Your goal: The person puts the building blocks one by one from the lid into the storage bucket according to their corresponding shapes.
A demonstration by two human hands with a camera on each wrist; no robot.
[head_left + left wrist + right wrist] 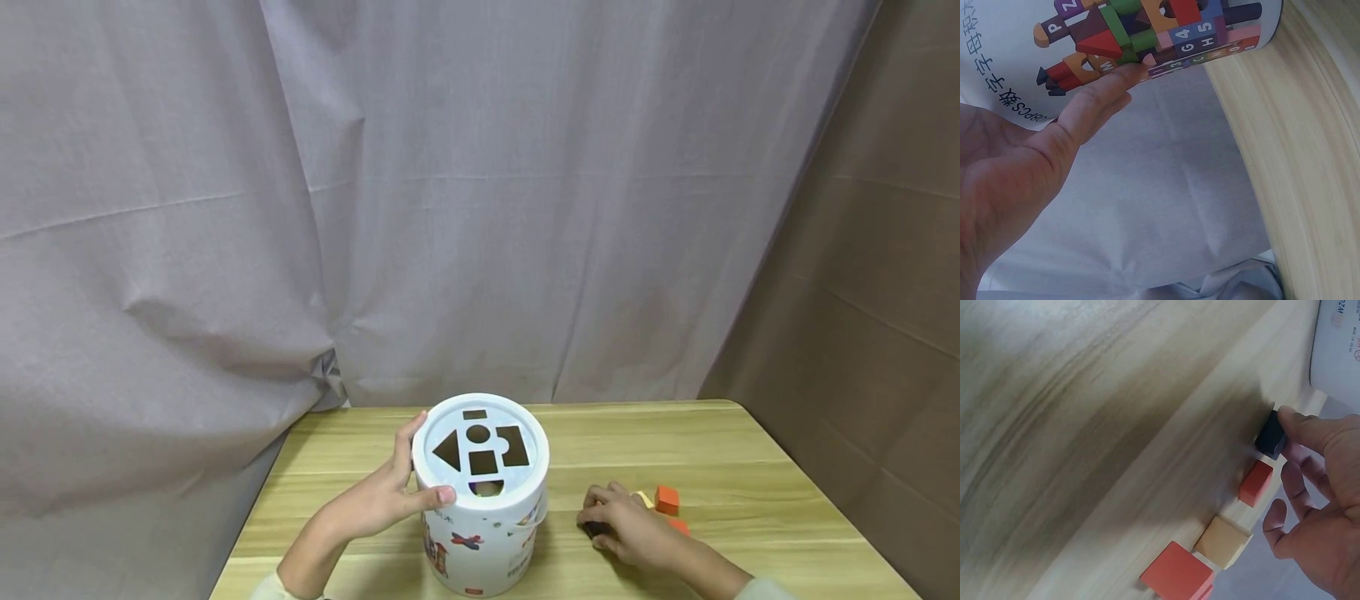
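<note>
A white toy-block bucket (480, 542) stands upright on the wooden table, its lid (442, 492) cut with several shaped holes. My left hand (378, 500) holds its left side, thumb on the front rim and fingers along the wall. Printed pictures of blocks on that wall show beside the left hand (1035, 150) in the left wrist view. To the right of the bucket, my right hand (633, 529) pinches a small black block (1270, 434) between thumb and fingers, low at the tabletop. A red block (1255, 483) lies close beside the fingers.
A yellow block (1222, 541) and a larger orange-red block (1177, 572) lie near the right hand. The bucket's thin white handle (534, 518) hangs on its right side. Grey curtains (480, 208) hang behind the wooden table (750, 500).
</note>
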